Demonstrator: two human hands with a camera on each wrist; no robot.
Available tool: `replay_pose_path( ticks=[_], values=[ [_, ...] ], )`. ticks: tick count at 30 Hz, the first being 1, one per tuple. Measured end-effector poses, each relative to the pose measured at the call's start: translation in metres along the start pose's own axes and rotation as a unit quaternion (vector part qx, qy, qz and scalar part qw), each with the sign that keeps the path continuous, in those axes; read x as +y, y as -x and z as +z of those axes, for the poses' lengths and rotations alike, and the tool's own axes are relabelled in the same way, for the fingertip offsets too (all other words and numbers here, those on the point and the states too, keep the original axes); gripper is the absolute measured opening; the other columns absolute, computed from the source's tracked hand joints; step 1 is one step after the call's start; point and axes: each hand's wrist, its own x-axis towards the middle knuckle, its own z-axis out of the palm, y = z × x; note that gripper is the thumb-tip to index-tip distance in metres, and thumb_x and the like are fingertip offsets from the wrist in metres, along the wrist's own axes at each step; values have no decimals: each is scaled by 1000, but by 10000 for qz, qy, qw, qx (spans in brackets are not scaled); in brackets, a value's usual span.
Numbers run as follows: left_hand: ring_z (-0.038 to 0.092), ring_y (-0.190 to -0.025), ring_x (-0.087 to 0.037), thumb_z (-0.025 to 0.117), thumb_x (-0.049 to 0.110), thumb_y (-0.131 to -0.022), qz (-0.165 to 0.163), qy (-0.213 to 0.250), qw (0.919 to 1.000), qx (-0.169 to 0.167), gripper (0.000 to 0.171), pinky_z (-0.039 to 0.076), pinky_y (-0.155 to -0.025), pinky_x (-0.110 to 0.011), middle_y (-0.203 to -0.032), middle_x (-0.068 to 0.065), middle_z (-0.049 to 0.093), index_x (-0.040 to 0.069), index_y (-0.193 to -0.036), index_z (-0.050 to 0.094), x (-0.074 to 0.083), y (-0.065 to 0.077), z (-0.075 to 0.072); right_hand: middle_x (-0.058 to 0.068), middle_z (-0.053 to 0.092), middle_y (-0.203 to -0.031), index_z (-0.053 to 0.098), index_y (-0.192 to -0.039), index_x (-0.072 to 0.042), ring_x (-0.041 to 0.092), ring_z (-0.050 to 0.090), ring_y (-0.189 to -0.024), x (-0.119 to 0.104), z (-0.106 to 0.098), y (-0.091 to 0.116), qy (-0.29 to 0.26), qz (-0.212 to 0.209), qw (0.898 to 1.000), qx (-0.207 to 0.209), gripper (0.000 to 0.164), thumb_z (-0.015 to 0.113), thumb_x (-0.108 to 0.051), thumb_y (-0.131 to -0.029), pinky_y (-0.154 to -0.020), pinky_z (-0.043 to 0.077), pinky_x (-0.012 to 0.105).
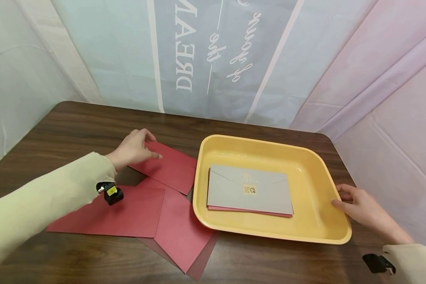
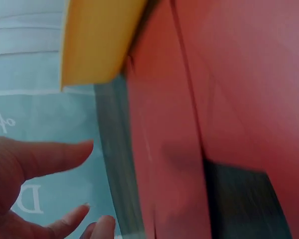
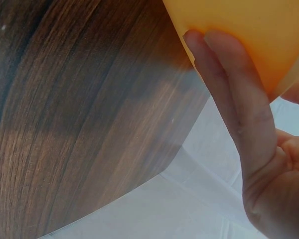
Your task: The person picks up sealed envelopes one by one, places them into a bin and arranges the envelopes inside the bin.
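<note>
Left hand (image 1: 136,146) loose, thumb apart from fingers, over red envelope (image 1: 172,167) beside yellow tray (image 1: 312,193), contact hard to judge, right hand (image 1: 358,207) grasping tray's right rim, grey envelope (image 1: 230,197) inside

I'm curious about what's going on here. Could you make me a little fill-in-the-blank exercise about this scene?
1. The person's ____ hand holds the rim of the shallow, rectangular yellow tray.
2. The flat, rectangular grey paper envelope lies ____ the tray, not outside it.
3. The edges showing beneath the grey envelope are coloured ____.
4. In the head view, flat red paper pieces lie on the dark brown wood-grain table to the ____ of the tray.

Missing words: right; inside; red; left.
</note>
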Motion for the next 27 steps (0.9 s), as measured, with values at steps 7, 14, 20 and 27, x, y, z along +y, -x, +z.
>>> replay_pose_path(
  ticks=[7,14,20,27],
  values=[
    [46,-110,-40,78,27,-79,208,-443,9987,-115,72,39,-96,-53,-126,-29,40,-8,-130,42,-16,0,2,25,68,-98,50,-121,14,-4,61,-68,-1,0,0,21,20,10000,-9,39,60,-10,-91,-60,49,21],
    [41,-120,-49,79,33,-76,685,-1089,9917,-27,81,34,-102,-58,-129,-33,43,-11,-133,42,-29,-2,3,25,69,-98,52,-118,11,-4,61,-67,-1,0,1,51,32,10000,30,36,61,-11,-91,-58,49,22],
    [32,-131,-51,76,34,-80,901,-1350,9866,-170,86,27,-107,-61,-142,-35,35,-11,-140,35,-38,-3,5,24,69,-96,53,-118,11,-3,61,-66,-1,0,1,8,43,10000,29,35,61,-11,-91,-57,49,22],
    [20,-139,-49,69,36,-86,1037,-1412,9836,-432,86,22,-110,-61,-149,-35,23,-12,-144,28,-48,-3,10,22,70,-96,54,-117,10,-1,63,-66,-1,-1,1,6,23,10000,-5,34,61,-12,-92,-58,49,22]
  ],
)
